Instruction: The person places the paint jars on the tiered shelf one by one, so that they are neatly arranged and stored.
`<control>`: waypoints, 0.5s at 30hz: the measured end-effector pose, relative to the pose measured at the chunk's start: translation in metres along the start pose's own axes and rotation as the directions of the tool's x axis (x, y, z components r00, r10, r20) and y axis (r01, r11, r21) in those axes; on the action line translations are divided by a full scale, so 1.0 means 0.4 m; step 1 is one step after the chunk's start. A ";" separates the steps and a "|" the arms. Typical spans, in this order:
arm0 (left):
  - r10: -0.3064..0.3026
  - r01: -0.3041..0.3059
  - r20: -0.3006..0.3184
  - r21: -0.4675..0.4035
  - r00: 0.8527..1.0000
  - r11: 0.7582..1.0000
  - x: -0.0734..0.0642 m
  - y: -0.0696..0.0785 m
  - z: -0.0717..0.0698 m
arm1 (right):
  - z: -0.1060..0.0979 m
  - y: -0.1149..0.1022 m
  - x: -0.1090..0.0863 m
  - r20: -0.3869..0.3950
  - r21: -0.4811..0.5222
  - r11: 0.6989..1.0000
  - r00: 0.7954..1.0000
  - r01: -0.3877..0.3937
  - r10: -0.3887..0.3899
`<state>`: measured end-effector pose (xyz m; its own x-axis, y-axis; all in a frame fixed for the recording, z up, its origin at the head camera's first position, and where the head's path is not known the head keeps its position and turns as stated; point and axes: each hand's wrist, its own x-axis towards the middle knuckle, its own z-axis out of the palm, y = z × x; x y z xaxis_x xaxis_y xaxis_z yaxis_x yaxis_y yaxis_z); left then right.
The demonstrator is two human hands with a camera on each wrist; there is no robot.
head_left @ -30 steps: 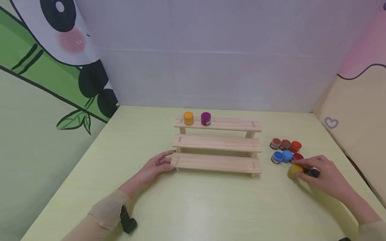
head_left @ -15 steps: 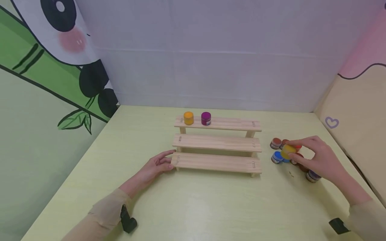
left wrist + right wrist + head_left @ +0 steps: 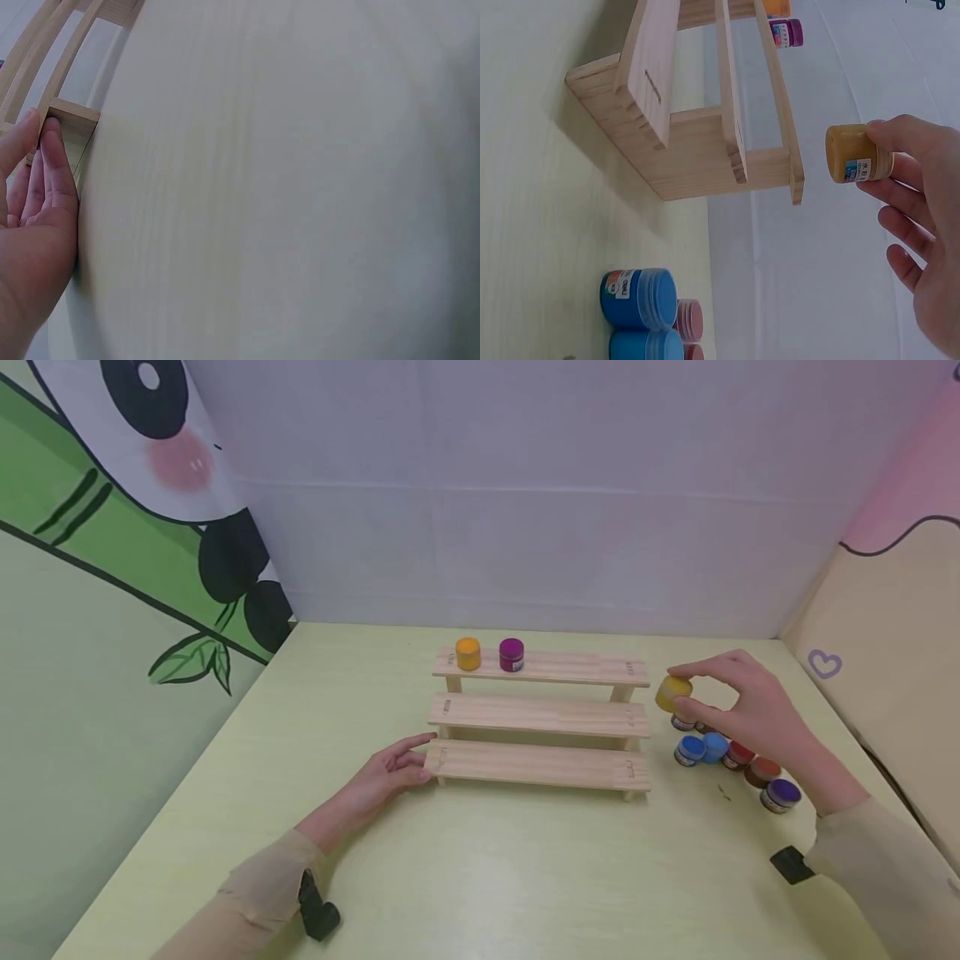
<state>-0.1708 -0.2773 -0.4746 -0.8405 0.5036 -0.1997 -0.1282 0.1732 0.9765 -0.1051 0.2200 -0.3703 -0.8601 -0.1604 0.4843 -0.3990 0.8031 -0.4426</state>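
Observation:
A three-tier wooden display rack (image 3: 540, 766) stands on the table. My left hand (image 3: 386, 777) holds the left end of its lowest board; in the left wrist view the thumb and forefinger of the left hand (image 3: 37, 217) lie on either side of the wood. My right hand (image 3: 750, 702) pinches a yellow paint jar (image 3: 673, 693) between thumb and fingers, raised off the table to the right of the top tier. The right wrist view shows the label on this paint jar (image 3: 855, 157). An orange-yellow jar (image 3: 468, 654) and a purple jar (image 3: 512, 655) stand on the top board's left part.
Right of the rack stand several more jars: dark blue (image 3: 689, 750), light blue (image 3: 715, 747), dark red (image 3: 738, 755), brown (image 3: 762, 771) and violet (image 3: 781, 795). The right hand partly hides others behind. A pale wall (image 3: 540, 560) rises behind the table.
My right hand has lifted the yellow paint jar from the group and carried it up, back and leftward toward the top tier. The left hand stays at the rack.

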 end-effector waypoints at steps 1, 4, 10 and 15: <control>0.000 0.000 -0.002 -0.001 1.000 1.000 0.002 0.000 0.001 | 0.004 -0.002 0.010 0.000 0.006 1.000 1.000 0.007 -0.007; -0.002 0.002 -0.006 -0.004 1.000 1.000 0.006 0.002 0.004 | 0.016 -0.007 0.040 0.005 0.023 1.000 1.000 0.019 -0.019; -0.001 0.001 -0.012 -0.012 1.000 1.000 0.015 0.006 0.011 | 0.046 -0.012 0.097 0.008 0.073 0.997 1.000 0.016 -0.016; -0.001 0.001 -0.019 -0.017 1.000 1.000 0.021 0.007 0.018 | 0.076 -0.013 0.138 0.009 0.111 0.992 0.998 0.062 -0.063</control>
<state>-0.1747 -0.2665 -0.4739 -0.8505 0.4869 -0.1990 -0.1377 0.1590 0.9776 -0.1601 0.1896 -0.3643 -0.8358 -0.2159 0.5048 -0.4844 0.7226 -0.4930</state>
